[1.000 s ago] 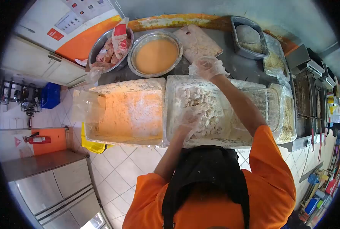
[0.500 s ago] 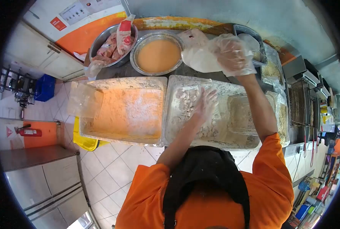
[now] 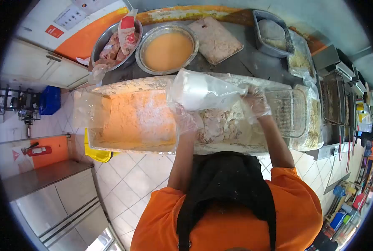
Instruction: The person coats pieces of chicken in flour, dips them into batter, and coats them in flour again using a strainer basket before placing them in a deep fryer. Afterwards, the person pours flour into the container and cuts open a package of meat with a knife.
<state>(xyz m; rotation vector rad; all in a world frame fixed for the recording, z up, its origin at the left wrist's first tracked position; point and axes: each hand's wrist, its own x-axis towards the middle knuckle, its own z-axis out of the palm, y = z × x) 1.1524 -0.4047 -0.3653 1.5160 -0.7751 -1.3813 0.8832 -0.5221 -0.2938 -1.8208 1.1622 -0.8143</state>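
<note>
A clear plastic bag of white powder (image 3: 199,93) hangs tilted over the inner edges of the two tubs. My gloved right hand (image 3: 256,103) is closed round the bunched neck of the bag. Under the bag's wide left end is my gloved left hand (image 3: 187,120), holding it from below, with the fingertips partly hidden by plastic. Below the bag, flour-coated meat pieces (image 3: 220,126) lie heaped in the right tub (image 3: 253,146). A wire basket (image 3: 287,112) sits at that tub's right end. Orange-tinted flour (image 3: 132,117) covers the floor of the left tub (image 3: 93,140).
Along the back of the counter stand a bowl of raw meat (image 3: 111,48), a bowl of orange liquid (image 3: 168,50), a flat plastic-wrapped package (image 3: 215,39) and a grey container (image 3: 274,37). Fryer baskets (image 3: 335,98) are at right. A yellow bin (image 3: 95,150) stands below the left tub.
The powder bag has come forward and left from the counter's back to above the tubs, in my right hand. My left hand has left the meat pieces and taken hold of the bag.
</note>
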